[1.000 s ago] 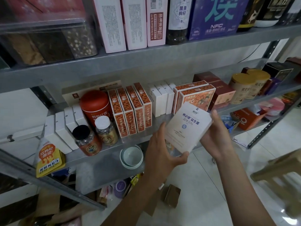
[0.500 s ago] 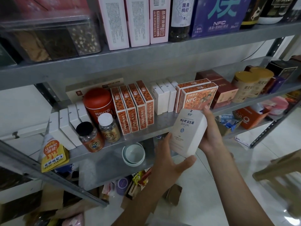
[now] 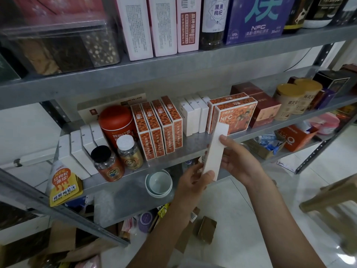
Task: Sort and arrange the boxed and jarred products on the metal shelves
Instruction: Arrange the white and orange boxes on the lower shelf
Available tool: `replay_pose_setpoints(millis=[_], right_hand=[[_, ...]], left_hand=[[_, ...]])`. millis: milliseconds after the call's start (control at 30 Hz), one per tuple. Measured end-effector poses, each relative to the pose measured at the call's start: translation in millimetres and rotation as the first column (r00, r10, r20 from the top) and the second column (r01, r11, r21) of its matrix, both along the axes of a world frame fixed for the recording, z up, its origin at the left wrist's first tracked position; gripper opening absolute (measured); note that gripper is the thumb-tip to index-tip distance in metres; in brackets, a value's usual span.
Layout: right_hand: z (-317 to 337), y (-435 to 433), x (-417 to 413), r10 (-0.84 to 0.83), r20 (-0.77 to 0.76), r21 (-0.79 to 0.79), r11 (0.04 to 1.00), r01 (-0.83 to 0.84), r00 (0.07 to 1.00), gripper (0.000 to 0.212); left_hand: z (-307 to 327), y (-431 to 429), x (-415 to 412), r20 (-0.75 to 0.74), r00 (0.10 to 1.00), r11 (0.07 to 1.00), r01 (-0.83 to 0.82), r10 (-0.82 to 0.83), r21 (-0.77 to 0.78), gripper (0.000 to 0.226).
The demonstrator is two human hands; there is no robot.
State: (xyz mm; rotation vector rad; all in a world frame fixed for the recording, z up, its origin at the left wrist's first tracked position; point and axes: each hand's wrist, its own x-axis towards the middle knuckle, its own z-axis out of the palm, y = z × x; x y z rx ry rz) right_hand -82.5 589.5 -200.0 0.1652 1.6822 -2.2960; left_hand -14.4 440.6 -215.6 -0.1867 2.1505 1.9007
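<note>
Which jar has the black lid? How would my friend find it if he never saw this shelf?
Look at the middle metal shelf, at its left front edge. Two small jars stand side by side there, in front of a big red canister. The one you want is the left jar: black lid and orange label, while its neighbour has a white lid and gold label.

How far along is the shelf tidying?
Partly done. The orange boxes and white boxes already stand in neat rows on the middle shelf. Both hands, left hand and right hand, hold one white box. Lower shelf clutter remains.
</note>
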Motion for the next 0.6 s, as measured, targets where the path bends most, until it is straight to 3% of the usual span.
replay_pose_setpoints(millis=[67,200,333,400,500,600], right_hand=[[-0.3,-1.1,0.1,-0.07,0.011,0.044,0.997,0.07,0.997,0.054],[4.4,-8.2,3.9,-0.182,-0.007,0.11,0.977,0.182,0.983,0.074],[12.6,-17.9,6.0,-0.232,-0.042,0.153,0.96,0.236,0.972,0.087],[15.8,-15.7,5.8,-0.203,-0.071,0.2,0.956,0.213,0.977,0.073],[18.7,-3.5,6.0,-0.167,-0.064,0.154,0.973,0.175,0.984,0.025],[18.1,5.5,7.2,-0.068,-0.008,0.026,0.997,0.068,0.998,0.021]], left_hand=[[0.7,0.0,2.6,-0.057,0.998,0.996,0.013,-0.019,-0.093,0.058],[2.4,2.1,13.3,-0.351,0.934,0.966,-0.156,0.076,-0.207,0.057],[6.3,0.7,13.9,-0.392,0.904,0.928,-0.281,0.17,-0.246,0.045],[7.6,-4.2,12.3,-0.406,0.89,0.923,-0.317,0.21,-0.216,0.031],[9.4,-17.6,5.7,-0.347,0.905,0.945,-0.304,0.246,-0.123,0.019],[10.8,-24.9,1.2,-0.193,0.944,0.963,-0.26,0.269,0.069,0.023]])
